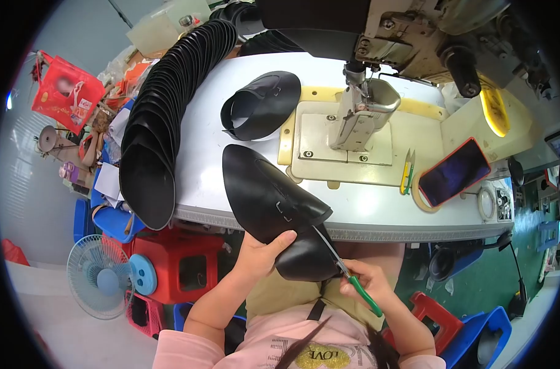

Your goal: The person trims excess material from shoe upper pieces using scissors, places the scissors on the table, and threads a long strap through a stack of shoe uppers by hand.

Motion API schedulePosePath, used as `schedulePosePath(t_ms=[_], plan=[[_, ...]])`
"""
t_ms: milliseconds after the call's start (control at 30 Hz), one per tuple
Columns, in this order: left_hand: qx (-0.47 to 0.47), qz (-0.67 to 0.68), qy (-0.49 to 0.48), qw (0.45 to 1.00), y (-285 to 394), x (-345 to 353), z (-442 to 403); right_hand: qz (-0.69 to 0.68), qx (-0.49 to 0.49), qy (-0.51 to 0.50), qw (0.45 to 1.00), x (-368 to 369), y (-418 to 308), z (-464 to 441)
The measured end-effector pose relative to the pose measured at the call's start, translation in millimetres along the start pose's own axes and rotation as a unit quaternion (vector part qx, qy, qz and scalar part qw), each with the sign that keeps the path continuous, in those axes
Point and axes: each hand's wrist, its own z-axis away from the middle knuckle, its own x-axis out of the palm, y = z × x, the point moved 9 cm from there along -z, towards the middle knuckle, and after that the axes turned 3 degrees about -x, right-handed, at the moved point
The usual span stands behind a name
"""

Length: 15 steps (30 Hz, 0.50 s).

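Observation:
My left hand (264, 251) grips a black leather shoe upper (255, 190) by its lower edge, thumb on top. This curved piece with small slits near its middle lies partly on the table edge and partly over my lap. In my right hand (367, 280) is a pair of green-handled scissors (366, 295), its long silver blades lying along the upper's right-hand edge. Whether the blades are apart is hard to see. Another black upper (271, 101) rests on the white table just behind.
A long stack of black uppers (163, 111) curves along the table's left side. The sewing machine's post (357, 120) rises at centre right. Yellow-green thread snips (407, 172), a tape roll (423, 200) and a phone (455, 172) lie right. A fan (101, 277) stands lower left.

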Motion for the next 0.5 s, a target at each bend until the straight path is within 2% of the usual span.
schedulePosePath(t_ms=[67,167,267,367,500], plan=[[0.006,0.009,0.012,1.0,-1.8,1.4,1.4,-0.014,-0.005,0.01,1.0,-0.4,-3.3,0.5],[0.019,0.003,0.016,1.0,-0.8,5.5,3.6,0.038,-0.05,0.021,0.998,-5.1,-9.8,1.7],[0.029,0.012,0.005,0.999,0.3,8.3,3.5,0.046,-0.012,0.036,0.998,-9.1,-2.5,6.3],[0.032,-0.002,0.003,0.999,-0.4,7.5,4.4,0.116,-0.029,0.053,0.991,-17.6,-1.1,7.3],[0.04,-0.027,-0.001,0.999,0.7,8.4,7.2,0.138,-0.078,0.046,0.986,-19.8,-11.4,3.3]])
